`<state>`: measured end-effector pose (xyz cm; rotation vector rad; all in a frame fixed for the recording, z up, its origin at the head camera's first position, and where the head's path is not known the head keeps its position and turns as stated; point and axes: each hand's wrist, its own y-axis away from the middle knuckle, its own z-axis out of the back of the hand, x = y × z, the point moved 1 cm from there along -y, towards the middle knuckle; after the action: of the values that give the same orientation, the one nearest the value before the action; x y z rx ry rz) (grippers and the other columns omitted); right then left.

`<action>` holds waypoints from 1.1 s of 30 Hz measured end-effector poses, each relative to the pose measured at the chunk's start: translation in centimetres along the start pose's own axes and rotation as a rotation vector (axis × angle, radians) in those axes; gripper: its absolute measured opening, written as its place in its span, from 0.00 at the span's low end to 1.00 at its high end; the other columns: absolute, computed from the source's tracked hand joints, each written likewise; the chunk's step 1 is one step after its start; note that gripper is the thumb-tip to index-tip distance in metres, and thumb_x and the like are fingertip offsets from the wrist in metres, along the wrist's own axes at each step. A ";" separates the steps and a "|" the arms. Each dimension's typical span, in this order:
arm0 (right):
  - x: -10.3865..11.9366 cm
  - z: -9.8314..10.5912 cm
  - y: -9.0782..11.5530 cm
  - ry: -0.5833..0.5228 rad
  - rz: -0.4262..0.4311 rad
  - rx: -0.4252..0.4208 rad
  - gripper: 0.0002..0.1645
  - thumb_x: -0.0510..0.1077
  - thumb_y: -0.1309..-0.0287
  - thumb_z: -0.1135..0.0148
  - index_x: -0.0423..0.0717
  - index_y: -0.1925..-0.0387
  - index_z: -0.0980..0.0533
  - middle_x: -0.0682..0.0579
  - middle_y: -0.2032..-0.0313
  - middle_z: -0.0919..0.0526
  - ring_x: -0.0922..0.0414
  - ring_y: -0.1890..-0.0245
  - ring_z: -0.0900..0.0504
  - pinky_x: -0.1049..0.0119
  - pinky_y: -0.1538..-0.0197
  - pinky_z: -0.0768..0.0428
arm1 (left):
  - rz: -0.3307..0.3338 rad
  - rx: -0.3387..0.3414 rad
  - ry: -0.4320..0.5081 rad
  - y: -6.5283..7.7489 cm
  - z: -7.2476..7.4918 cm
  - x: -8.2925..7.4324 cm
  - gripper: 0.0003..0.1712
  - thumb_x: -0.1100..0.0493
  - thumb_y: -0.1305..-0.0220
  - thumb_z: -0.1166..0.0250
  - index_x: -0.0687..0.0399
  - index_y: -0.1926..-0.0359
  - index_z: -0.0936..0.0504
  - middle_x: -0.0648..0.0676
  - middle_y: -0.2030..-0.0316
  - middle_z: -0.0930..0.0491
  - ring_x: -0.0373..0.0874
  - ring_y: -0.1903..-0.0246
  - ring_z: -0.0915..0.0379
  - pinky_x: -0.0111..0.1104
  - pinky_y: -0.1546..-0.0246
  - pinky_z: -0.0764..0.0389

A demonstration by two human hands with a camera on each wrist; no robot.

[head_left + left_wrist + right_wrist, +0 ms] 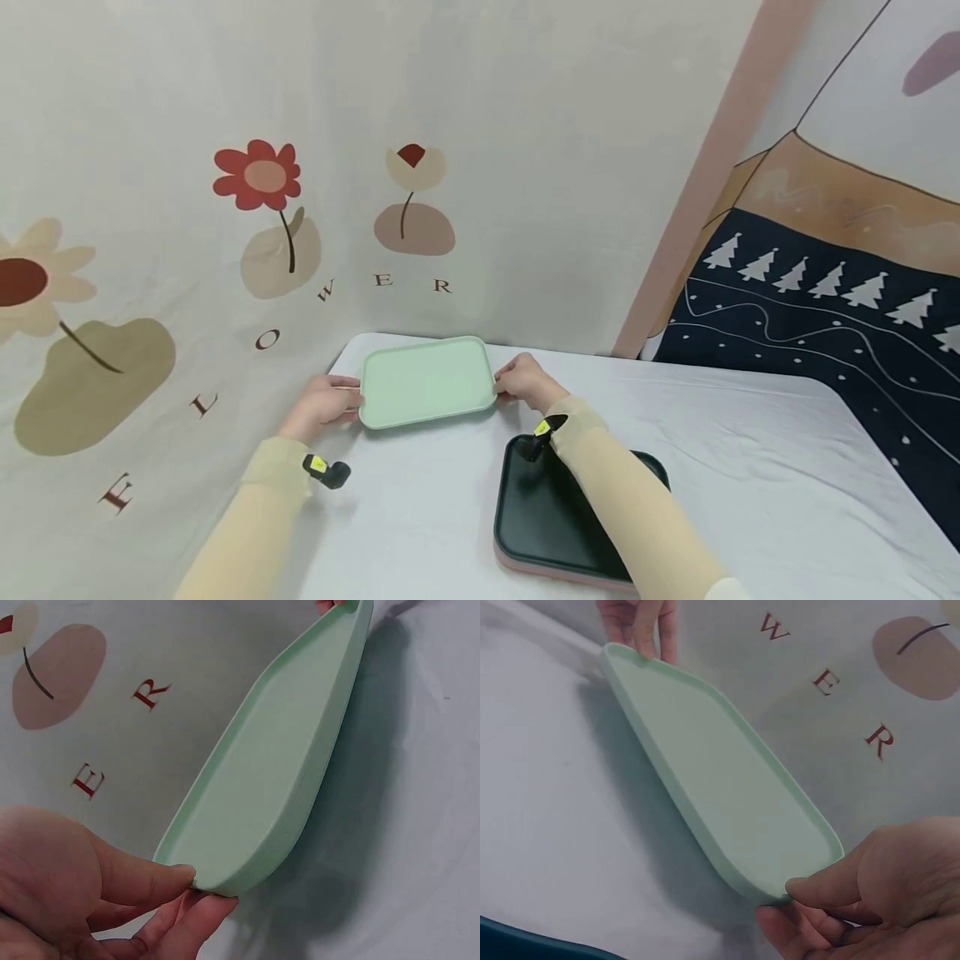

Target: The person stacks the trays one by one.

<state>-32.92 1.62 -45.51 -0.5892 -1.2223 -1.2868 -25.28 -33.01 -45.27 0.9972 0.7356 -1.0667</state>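
Observation:
A light green rectangular tray [427, 382] with a low rim is held by its two short ends, near the back of the white-covered table. My left hand [324, 407] pinches the left end; in the left wrist view its thumb [161, 883] lies on the rim with fingers beneath. At the opposite end my right hand [527, 382] grips the rim, thumb [825, 885] on top and fingers curled under. Both wrist views show the tray's shadow on the cloth below it.
A dark green tray [547, 517] sits on top of a pink tray [525, 565] at the front, partly under my right forearm. The white tablecloth [750, 467] stretches to the right. Behind stands a curtain [540, 208] printed with flowers and letters; a dark tree-patterned cloth [795, 325] hangs at right.

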 end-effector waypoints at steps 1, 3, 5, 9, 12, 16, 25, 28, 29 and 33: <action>0.1 0.3 0.1 -0.034 -0.006 0.009 0.09 0.25 0.37 0.35 0.25 0.55 0.19 0.38 0.60 0.16 0.52 0.69 0.16 0.61 0.59 0.10 | -0.013 0.003 0.003 0.1 0.0 -0.2 0.28 0.70 0.28 0.38 0.79 0.32 0.31 0.71 0.44 0.22 0.49 0.55 0.18 0.37 0.55 0.10; 0.2 0.9 0.5 -0.086 -0.018 0.025 0.09 0.25 0.36 0.35 0.25 0.54 0.20 0.38 0.60 0.16 0.53 0.70 0.16 0.62 0.59 0.10 | -0.034 0.011 0.016 0.2 -0.1 -0.5 0.28 0.70 0.27 0.38 0.80 0.31 0.32 0.69 0.45 0.21 0.46 0.57 0.18 0.36 0.56 0.10; 0.3 1.6 0.9 -0.120 -0.026 0.038 0.09 0.26 0.35 0.35 0.25 0.54 0.20 0.39 0.60 0.17 0.53 0.70 0.16 0.61 0.58 0.10 | -0.052 0.021 0.039 0.3 -0.3 -0.8 0.28 0.71 0.27 0.38 0.80 0.31 0.32 0.69 0.47 0.20 0.43 0.59 0.17 0.36 0.56 0.10; 0.6 3.1 2.0 -0.140 -0.014 0.060 0.10 0.27 0.34 0.35 0.25 0.52 0.21 0.38 0.59 0.16 0.52 0.68 0.15 0.59 0.55 0.09 | -0.074 0.056 0.071 0.6 -0.7 -1.4 0.29 0.71 0.26 0.38 0.81 0.30 0.34 0.69 0.45 0.21 0.41 0.59 0.16 0.35 0.55 0.10; 0.6 4.4 3.0 -0.158 0.001 0.068 0.11 0.27 0.33 0.34 0.26 0.52 0.21 0.37 0.58 0.16 0.52 0.66 0.14 0.60 0.55 0.09 | -0.081 0.082 0.087 1.0 -1.3 -2.1 0.30 0.70 0.25 0.38 0.79 0.28 0.35 0.69 0.42 0.23 0.41 0.59 0.15 0.35 0.54 0.10; 0.7 6.3 4.6 -0.185 0.028 0.075 0.11 0.27 0.33 0.35 0.25 0.51 0.22 0.36 0.57 0.16 0.51 0.64 0.13 0.59 0.53 0.09 | -0.105 0.109 0.108 1.6 -2.1 -3.1 0.30 0.68 0.25 0.37 0.77 0.28 0.34 0.68 0.41 0.23 0.41 0.57 0.15 0.35 0.52 0.11; 0.7 9.6 8.3 -0.191 0.054 0.086 0.14 0.29 0.31 0.35 0.24 0.47 0.22 0.34 0.53 0.16 0.49 0.59 0.11 0.52 0.45 0.12 | -0.177 0.140 0.134 3.8 -4.2 -5.5 0.30 0.69 0.24 0.37 0.77 0.27 0.35 0.66 0.43 0.23 0.42 0.55 0.16 0.36 0.50 0.11; 0.3 10.8 9.5 -0.208 0.045 0.067 0.15 0.29 0.31 0.35 0.24 0.46 0.22 0.34 0.53 0.16 0.49 0.59 0.11 0.56 0.48 0.10 | -0.196 0.157 0.144 4.5 -5.1 -6.3 0.30 0.70 0.25 0.36 0.78 0.28 0.34 0.66 0.43 0.23 0.42 0.55 0.16 0.36 0.50 0.11; 0.1 11.2 9.9 -0.216 0.043 0.059 0.15 0.28 0.31 0.36 0.24 0.46 0.22 0.35 0.53 0.16 0.49 0.59 0.11 0.57 0.49 0.10 | -0.203 0.164 0.146 4.7 -5.5 -6.6 0.30 0.70 0.25 0.36 0.78 0.28 0.34 0.66 0.43 0.23 0.42 0.54 0.16 0.36 0.50 0.11; -0.7 12.8 11.8 -0.243 0.052 0.041 0.16 0.28 0.31 0.36 0.23 0.45 0.23 0.35 0.54 0.16 0.50 0.59 0.12 0.57 0.50 0.10 | -0.228 0.187 0.153 5.4 -6.9 -7.5 0.29 0.70 0.26 0.35 0.76 0.29 0.31 0.66 0.44 0.21 0.43 0.54 0.16 0.37 0.51 0.11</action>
<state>-26.27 16.27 -38.72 -0.7595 -1.4190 -1.1681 -22.88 -23.17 -39.80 1.1851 0.9027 -1.2850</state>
